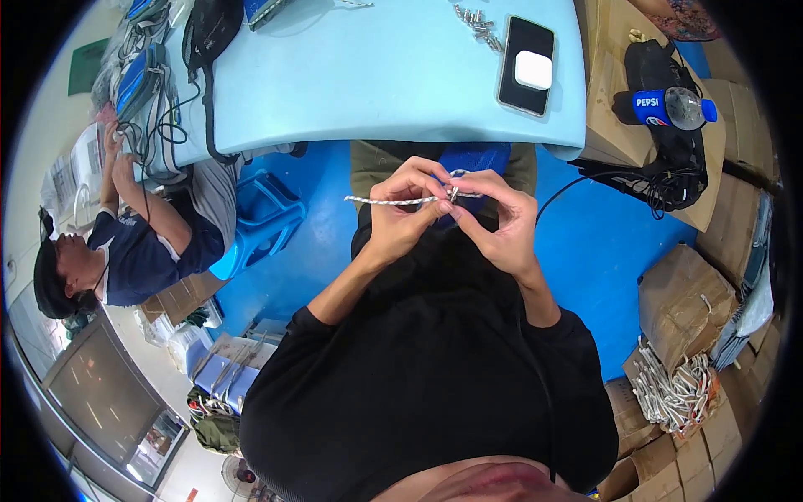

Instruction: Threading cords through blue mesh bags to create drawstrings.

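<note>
Above my lap, my left hand (406,207) pinches a white cord with dark flecks (381,201), its free end sticking out to the left. My right hand (502,219) meets it fingertip to fingertip, pinching the looped part of the same cord. A small silvery metal fitting (452,193) shows between the fingertips, at the cord. Fingers partly cover it, so I cannot tell how the cord runs through it. Beyond the hands is something dark blue (475,159) at my lap, under the table edge.
On the light blue table (360,84) are small metal fittings (478,27), a phone (512,90) with a white case (534,69) on it, and a black strapped bag (213,33). A co-worker (142,226) handles cords at left. Right: a bottle (673,109), cartons (682,305), bundled cords (673,389).
</note>
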`<act>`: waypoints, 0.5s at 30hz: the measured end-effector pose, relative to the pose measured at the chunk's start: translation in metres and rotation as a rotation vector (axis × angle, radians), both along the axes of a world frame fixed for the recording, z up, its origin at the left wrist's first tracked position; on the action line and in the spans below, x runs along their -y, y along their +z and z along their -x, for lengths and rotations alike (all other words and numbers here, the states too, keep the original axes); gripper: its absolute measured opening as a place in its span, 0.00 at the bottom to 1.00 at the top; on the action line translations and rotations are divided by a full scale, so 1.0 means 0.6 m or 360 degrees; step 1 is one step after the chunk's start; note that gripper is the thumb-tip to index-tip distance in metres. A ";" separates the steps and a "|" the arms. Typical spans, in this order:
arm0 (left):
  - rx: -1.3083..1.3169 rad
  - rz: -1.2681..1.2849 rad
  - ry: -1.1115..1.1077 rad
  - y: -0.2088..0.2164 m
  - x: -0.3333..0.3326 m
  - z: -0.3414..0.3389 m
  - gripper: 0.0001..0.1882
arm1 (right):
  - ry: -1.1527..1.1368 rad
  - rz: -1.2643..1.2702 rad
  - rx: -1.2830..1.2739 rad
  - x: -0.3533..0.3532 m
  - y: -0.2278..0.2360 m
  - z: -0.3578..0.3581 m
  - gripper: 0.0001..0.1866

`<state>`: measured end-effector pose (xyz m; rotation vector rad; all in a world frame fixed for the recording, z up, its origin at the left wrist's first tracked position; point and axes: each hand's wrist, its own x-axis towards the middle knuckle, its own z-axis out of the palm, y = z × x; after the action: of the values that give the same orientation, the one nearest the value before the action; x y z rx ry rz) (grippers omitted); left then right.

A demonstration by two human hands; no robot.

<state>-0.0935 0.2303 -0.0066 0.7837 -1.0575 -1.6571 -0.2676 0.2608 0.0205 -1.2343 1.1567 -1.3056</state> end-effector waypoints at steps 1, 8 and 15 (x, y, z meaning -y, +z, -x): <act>0.0033 0.0052 0.0015 -0.002 0.004 0.000 0.07 | -0.0054 -0.0014 -0.0018 0.002 0.000 -0.003 0.16; 0.0019 -0.0230 0.0025 0.008 0.009 0.006 0.05 | -0.0316 0.0377 -0.0627 0.011 -0.011 -0.010 0.17; 0.0256 -0.0020 0.0262 -0.002 -0.003 0.003 0.04 | -0.0376 0.0604 -0.0889 0.024 -0.017 -0.029 0.14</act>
<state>-0.0954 0.2323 -0.0076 0.9986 -1.0641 -1.4819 -0.2503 0.2461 0.0101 -1.8665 1.5241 -1.4445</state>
